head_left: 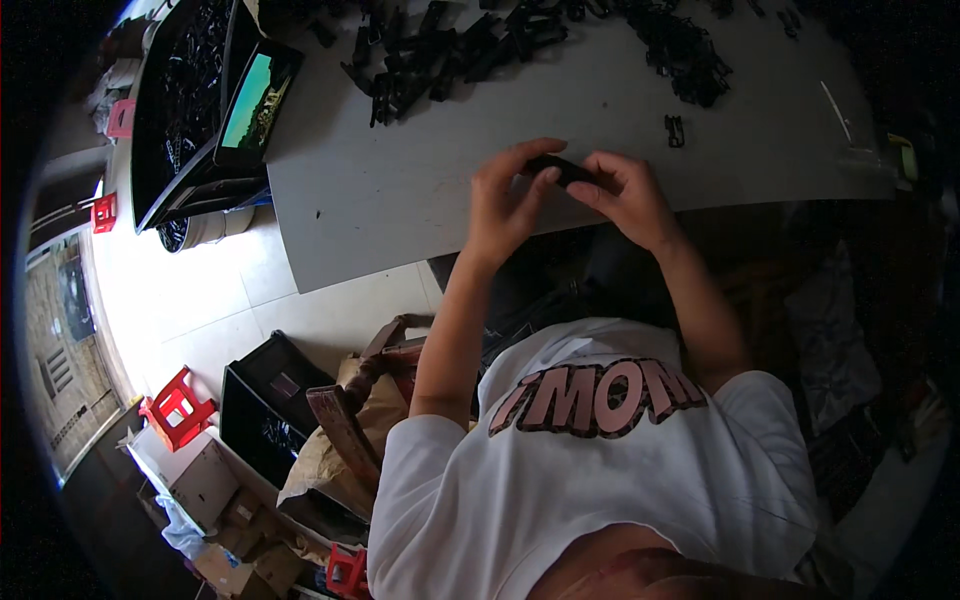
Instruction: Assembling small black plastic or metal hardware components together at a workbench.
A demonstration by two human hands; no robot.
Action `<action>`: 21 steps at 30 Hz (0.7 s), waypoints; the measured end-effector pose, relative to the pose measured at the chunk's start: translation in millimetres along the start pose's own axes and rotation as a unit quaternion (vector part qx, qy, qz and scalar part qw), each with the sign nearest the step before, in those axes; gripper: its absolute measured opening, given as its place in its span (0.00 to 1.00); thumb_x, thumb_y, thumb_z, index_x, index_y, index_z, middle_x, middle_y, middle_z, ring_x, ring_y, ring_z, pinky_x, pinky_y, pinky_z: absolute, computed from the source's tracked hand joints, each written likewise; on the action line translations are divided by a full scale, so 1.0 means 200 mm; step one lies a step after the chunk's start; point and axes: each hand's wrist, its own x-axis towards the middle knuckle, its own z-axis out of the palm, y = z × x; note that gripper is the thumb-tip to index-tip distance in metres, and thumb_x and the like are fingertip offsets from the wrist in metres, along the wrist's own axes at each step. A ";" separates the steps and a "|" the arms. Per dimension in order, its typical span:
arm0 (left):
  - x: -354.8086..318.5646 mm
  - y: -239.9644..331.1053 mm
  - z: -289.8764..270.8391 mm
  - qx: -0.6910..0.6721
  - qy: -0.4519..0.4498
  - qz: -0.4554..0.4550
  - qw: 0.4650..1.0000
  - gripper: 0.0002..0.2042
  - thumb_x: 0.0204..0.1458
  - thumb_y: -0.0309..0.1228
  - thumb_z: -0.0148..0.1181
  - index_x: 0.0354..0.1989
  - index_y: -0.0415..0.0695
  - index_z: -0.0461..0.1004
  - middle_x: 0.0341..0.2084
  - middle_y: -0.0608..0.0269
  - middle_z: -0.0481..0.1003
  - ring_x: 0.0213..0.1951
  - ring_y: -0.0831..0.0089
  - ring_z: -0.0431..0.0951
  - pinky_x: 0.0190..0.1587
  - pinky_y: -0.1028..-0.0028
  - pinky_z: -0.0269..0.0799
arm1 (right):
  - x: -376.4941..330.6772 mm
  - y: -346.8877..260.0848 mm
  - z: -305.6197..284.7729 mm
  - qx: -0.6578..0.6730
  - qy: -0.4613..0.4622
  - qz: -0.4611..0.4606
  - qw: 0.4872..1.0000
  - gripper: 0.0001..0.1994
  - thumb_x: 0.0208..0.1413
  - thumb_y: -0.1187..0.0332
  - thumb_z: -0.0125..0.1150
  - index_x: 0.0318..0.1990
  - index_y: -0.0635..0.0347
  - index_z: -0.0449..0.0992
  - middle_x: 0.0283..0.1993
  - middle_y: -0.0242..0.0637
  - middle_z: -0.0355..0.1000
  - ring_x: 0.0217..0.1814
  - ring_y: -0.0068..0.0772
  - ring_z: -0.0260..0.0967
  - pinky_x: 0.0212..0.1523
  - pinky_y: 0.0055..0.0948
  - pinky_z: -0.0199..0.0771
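Observation:
Over the near edge of the grey table (pixel 370 200), both hands hold a dark, narrow black plastic part (pixel 562 170) between them. My left hand (pixel 505 195) pinches its left end with thumb and forefinger. Closed round the other end is my right hand (pixel 635 195), whose fingers hide some of it. Its exact kind is too dark to make out. A single small black plastic clip (pixel 675 131) lies on the table just beyond my right hand.
Loose heaps of black plastic pieces (pixel 410 65) and clips (pixel 685 55) cover the table's far side. At the left a lit screen (pixel 248 100) leans by a black bin (pixel 140 150) full of parts. A wooden chair (pixel 345 420), red stools (pixel 180 410) and cartons (pixel 205 485) stand below left.

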 end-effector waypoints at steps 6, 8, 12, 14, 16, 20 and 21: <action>0.18 -0.04 -0.09 0.004 0.096 -0.041 0.995 0.05 0.50 0.23 0.52 0.35 0.40 0.69 0.28 0.55 0.72 0.30 0.63 0.75 0.31 0.69 0.69 | -0.06 0.08 -0.28 -0.523 0.375 -0.088 0.760 0.12 0.55 0.67 0.59 0.44 0.62 0.71 0.45 0.41 0.66 0.42 0.40 0.68 0.36 0.31 0.71; 0.30 -0.13 -0.12 0.363 0.127 0.144 0.912 0.09 0.50 0.24 0.50 0.40 0.41 0.68 0.34 0.52 0.68 0.29 0.54 0.74 0.29 0.62 0.70 | -0.04 0.17 -0.31 -0.514 0.359 -0.073 0.775 0.12 0.57 0.68 0.56 0.46 0.62 0.71 0.44 0.43 0.67 0.42 0.44 0.68 0.38 0.32 0.71; 0.39 -0.14 -0.06 0.467 0.133 0.004 0.874 0.10 0.48 0.25 0.50 0.41 0.43 0.66 0.38 0.51 0.65 0.29 0.49 0.74 0.28 0.56 0.71 | 0.03 0.15 -0.20 -0.409 0.252 -0.098 0.871 0.12 0.60 0.70 0.48 0.48 0.63 0.71 0.44 0.46 0.68 0.43 0.44 0.69 0.39 0.32 0.70; 0.41 -0.16 -0.06 0.511 0.092 -0.020 0.854 0.10 0.47 0.28 0.52 0.39 0.45 0.65 0.40 0.51 0.65 0.31 0.48 0.75 0.28 0.54 0.71 | 0.06 0.12 -0.12 -0.354 0.216 -0.087 0.906 0.12 0.60 0.70 0.48 0.48 0.64 0.71 0.42 0.46 0.69 0.40 0.43 0.70 0.38 0.32 0.70; 0.42 -0.18 -0.05 0.492 0.115 0.017 0.863 0.08 0.48 0.28 0.52 0.36 0.46 0.65 0.39 0.51 0.66 0.30 0.50 0.75 0.27 0.55 0.71 | 0.11 0.11 -0.08 -0.365 0.189 -0.094 0.907 0.11 0.60 0.71 0.48 0.45 0.64 0.72 0.38 0.45 0.71 0.36 0.42 0.71 0.35 0.32 0.69; 0.35 -0.12 -0.08 0.499 0.109 0.000 0.860 0.07 0.47 0.28 0.53 0.35 0.46 0.65 0.33 0.54 0.69 0.30 0.53 0.75 0.26 0.58 0.71 | 0.20 0.10 -0.08 -0.386 0.182 -0.085 0.900 0.09 0.60 0.69 0.47 0.42 0.63 0.70 0.32 0.46 0.71 0.32 0.43 0.71 0.32 0.32 0.70; 0.32 -0.10 -0.09 0.479 0.111 0.009 0.871 0.08 0.47 0.28 0.54 0.35 0.46 0.65 0.31 0.55 0.70 0.30 0.54 0.75 0.27 0.59 0.71 | 0.21 0.09 -0.09 -0.407 0.179 -0.084 0.892 0.08 0.60 0.68 0.48 0.42 0.61 0.70 0.29 0.45 0.71 0.29 0.42 0.71 0.30 0.34 0.69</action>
